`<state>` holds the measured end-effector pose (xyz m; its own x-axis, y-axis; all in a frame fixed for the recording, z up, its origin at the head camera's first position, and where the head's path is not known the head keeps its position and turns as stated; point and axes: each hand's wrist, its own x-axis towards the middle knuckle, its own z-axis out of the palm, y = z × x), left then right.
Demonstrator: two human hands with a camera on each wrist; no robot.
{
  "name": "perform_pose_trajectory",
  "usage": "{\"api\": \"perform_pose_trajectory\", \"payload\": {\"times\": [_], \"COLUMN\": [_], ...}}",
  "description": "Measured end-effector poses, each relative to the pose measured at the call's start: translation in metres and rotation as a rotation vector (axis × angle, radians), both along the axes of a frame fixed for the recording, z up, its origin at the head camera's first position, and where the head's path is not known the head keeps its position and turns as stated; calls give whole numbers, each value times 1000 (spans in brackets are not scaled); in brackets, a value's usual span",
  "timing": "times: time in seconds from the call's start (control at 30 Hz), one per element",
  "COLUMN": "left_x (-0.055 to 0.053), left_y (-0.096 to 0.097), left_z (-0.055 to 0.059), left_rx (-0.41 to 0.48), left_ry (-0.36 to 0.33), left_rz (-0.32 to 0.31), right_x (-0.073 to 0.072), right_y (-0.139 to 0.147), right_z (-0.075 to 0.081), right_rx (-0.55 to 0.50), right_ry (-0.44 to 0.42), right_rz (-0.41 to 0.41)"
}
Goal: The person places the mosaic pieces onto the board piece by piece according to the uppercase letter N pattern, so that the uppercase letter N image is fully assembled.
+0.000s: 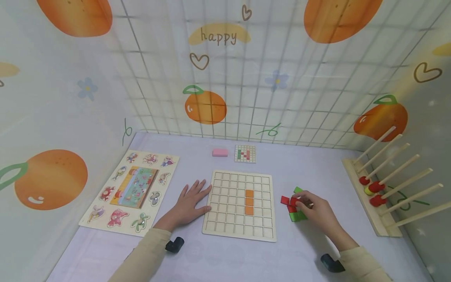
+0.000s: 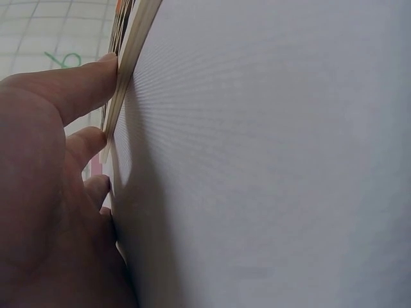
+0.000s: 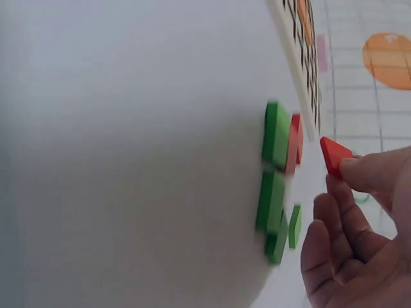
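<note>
My left hand (image 1: 188,205) lies with its fingers spread on the table, thumb and index fingertip right at the left edge of a wooden grid board (image 1: 225,229). Three orange square tiles (image 1: 249,202) form a column in the board's cells. To the right of the board, my right hand (image 1: 318,209) pinches a red square tile (image 3: 335,156) between thumb and index finger. Below it lies a small group of loose tiles, with red ones (image 1: 285,200) and green ones (image 1: 293,217); the hand partly hides them in the head view.
An animal peg puzzle (image 1: 95,196) lies at the left. Behind the grid board are a pink block (image 1: 220,152) and a small card (image 1: 245,154) with a coloured grid pattern. At the right stands a wooden peg rack (image 1: 366,203) with a few red and yellow beads.
</note>
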<state>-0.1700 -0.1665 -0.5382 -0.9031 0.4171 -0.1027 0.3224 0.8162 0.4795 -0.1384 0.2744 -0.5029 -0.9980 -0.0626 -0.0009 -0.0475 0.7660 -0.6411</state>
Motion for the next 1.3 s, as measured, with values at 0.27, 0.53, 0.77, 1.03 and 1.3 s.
{"api": "perform_pose_trajectory", "payload": {"times": [0.27,0.53,0.77,1.03,1.3], "left_x": [0,0,0,1,0], "left_y": [0,0,0,1,0], "left_z": [-2,-3,-2,-2,-2], "left_rx": [-4,-12,-7,-5,-9], "left_ry": [-1,1,2,7,4], "left_rz": [7,5,5,7,0], "right_x": [3,6,9,12,15], "right_y": [-22,-43,-64,-84,-99], "right_z": [-5,-7,-7,-11,-14], "right_rx": [-52,-96,-125,-145,-128], "right_ry": [-39,-49,-93,-70,-61], "right_rz": [26,62,58,140,203]}}
